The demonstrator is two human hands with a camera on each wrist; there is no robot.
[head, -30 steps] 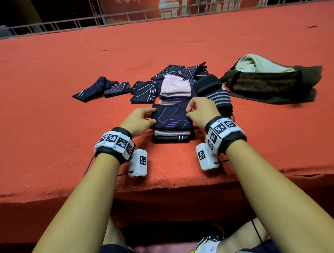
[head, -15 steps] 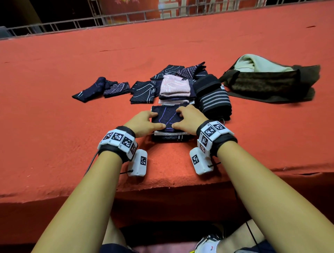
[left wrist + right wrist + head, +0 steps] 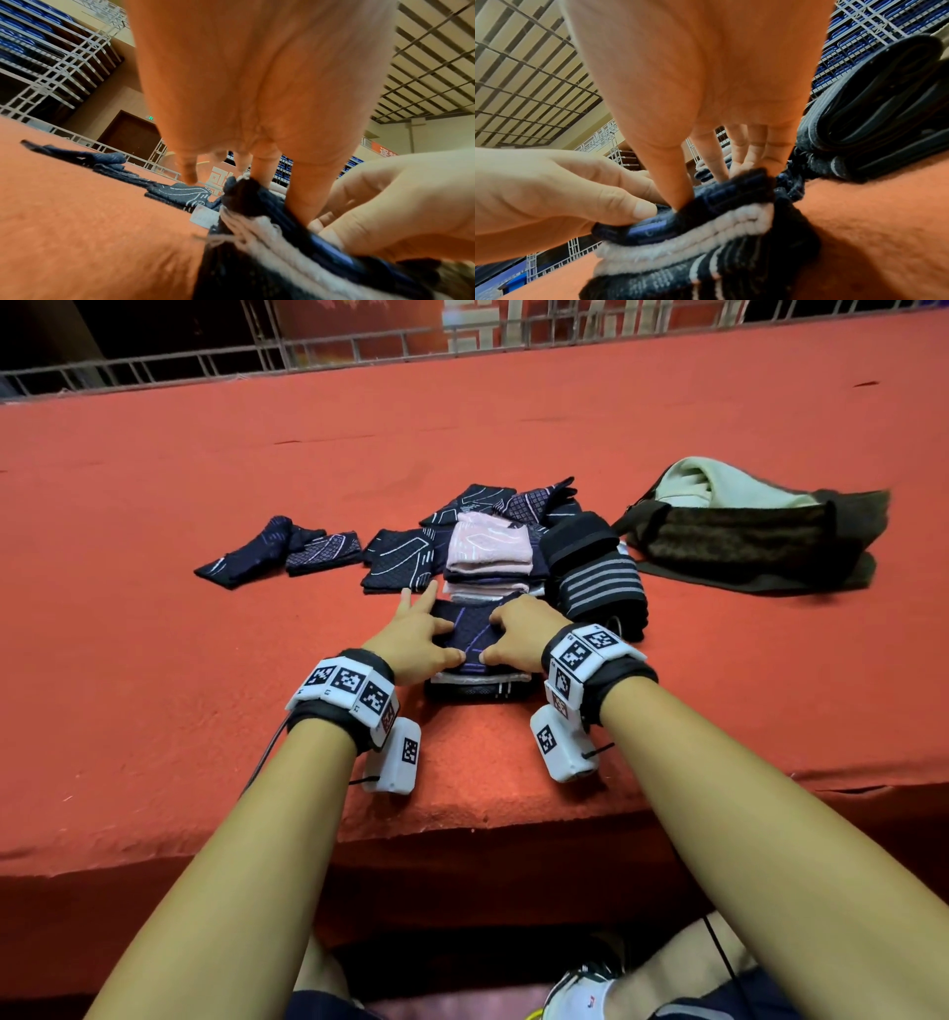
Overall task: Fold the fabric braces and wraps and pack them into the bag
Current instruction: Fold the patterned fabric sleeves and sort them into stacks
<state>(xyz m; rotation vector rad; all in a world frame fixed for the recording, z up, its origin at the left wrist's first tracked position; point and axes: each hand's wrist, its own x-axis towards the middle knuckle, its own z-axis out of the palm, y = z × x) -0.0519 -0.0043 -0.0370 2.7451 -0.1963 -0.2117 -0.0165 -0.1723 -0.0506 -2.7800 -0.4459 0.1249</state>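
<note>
Head view: I see both hands flat on the navy brace (image 3: 470, 634) topping the near stack.
Left hand (image 3: 418, 642): fingers straight, pressing.
Right hand (image 3: 518, 634): fingers relaxed, pressing.
Bag (image 3: 760, 541): well right.

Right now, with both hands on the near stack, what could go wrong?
1. The near stack has several loose layers; lifting it could let the lower ones slip out.
2. The left hand and right hand press only the top piece.
3. The bag already holds pale cloth, so room may be short.
</note>
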